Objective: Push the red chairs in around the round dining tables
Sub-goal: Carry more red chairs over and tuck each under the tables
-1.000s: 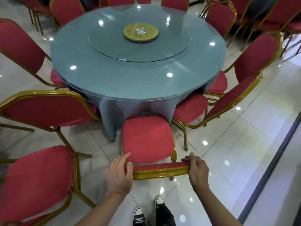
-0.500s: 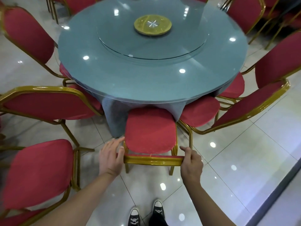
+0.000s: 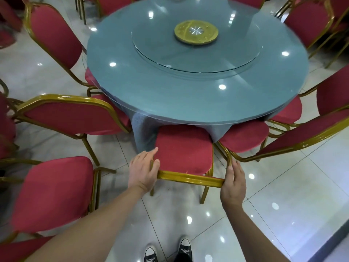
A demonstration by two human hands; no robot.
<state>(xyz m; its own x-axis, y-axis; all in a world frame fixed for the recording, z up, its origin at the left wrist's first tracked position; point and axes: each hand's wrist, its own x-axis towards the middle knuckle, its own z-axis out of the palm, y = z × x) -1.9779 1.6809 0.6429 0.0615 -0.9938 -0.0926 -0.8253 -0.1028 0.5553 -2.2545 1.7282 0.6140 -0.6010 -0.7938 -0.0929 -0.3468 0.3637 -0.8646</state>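
A red chair (image 3: pixel 184 148) with a gold frame stands in front of me, its seat front tucked under the edge of the round glass-topped table (image 3: pixel 170 95). My left hand (image 3: pixel 144 170) holds the left end of the chair's gold top rail, fingers stretched forward over the seat's side. My right hand (image 3: pixel 233 181) grips the rail's right end, thumb under it. The chair's backrest is seen edge-on from above.
More red chairs ring the table: one at left (image 3: pixel 71 118), one near left (image 3: pixel 54 191), one at right (image 3: pixel 243 137) whose frame nearly touches my chair, one far left (image 3: pixel 54 35). A gold disc (image 3: pixel 196 32) sits on the glass turntable. My shoes (image 3: pixel 168 252) stand on glossy tiles.
The chair has slid forward toward the table with both hands on its top rail; its seat front has gone under the tabletop. I have stepped closer.
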